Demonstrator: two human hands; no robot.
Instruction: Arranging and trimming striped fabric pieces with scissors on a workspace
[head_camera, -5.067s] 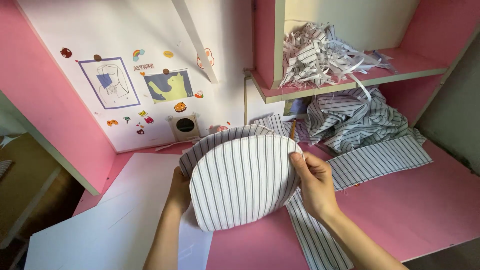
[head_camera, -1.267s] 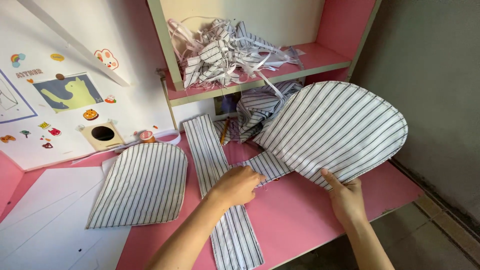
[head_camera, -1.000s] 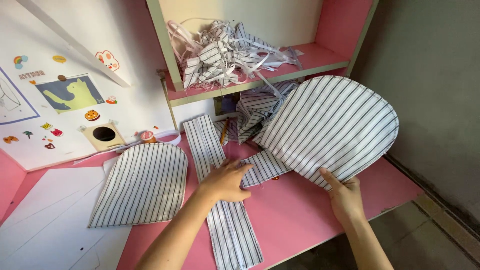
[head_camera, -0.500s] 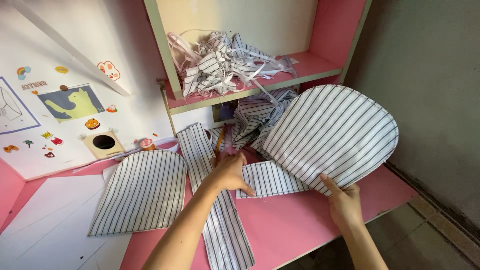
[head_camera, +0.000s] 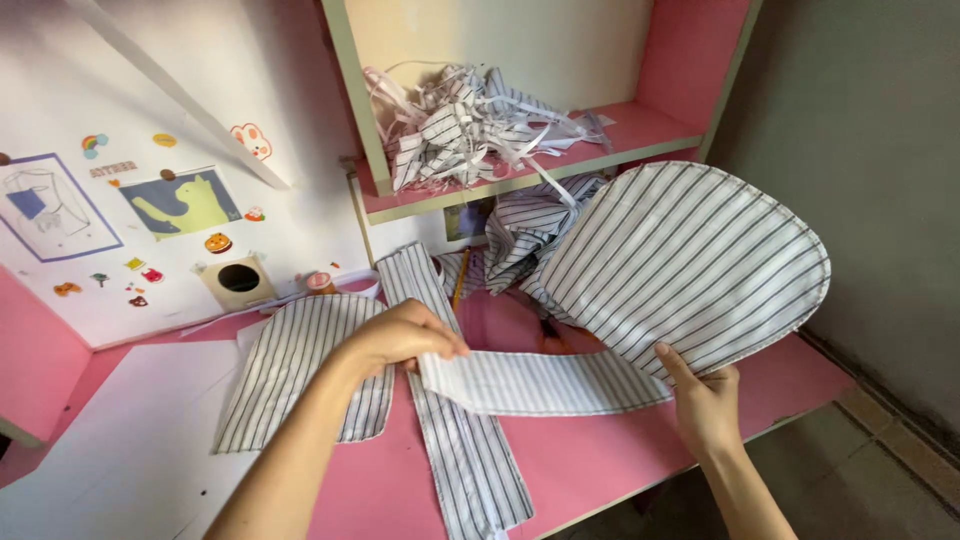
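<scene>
Hands work over a pink desk: left hand pinches a striped fabric strip's end; right hand grips a rounded striped panel's lower edge, lifted past the desk's right edge.

fabric scraps, wall stickers, paper sheet

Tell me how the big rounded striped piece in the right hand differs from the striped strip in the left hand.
The rounded piece is wide, with a curved edge; the strip is narrow and straight-edged. The right hand holds the rounded piece raised off the pink desk; the strip, pinched at one end by the left hand, hangs low over the desk. Both are white cloth with dark stripes.
</scene>
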